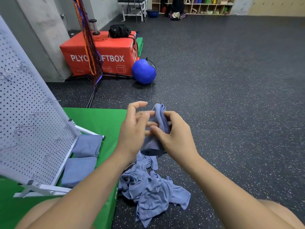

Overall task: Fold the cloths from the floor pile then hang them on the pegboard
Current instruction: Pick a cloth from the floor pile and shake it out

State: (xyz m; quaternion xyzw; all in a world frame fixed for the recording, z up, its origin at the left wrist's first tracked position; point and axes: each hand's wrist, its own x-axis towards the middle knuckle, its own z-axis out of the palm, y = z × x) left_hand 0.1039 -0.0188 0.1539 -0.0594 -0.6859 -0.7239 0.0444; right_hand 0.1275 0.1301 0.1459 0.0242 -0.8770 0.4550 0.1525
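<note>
Held cloth (159, 116), centre frame: soft matt blue-grey fabric. Floor pile (153, 190), lower centre: same fabric, creased. Pegboard (24, 96), left: white perforated sheet, matt, with bare wire hooks (35, 113). Mat (102, 119): smooth green vinyl-like skin. Floor (231, 96): speckled black rubber, granular, matt. Plyo box (99, 52), upper left: orange covering, slight sheen.

Both hands hold a folded blue cloth (159, 113) above the floor pile (151, 187): the right hand (176, 138) grips it, the left hand (133, 129) touches it with its fingers. Two folded cloths (87, 144) lie on a green mat (102, 119) beside the pegboard (33, 121).
</note>
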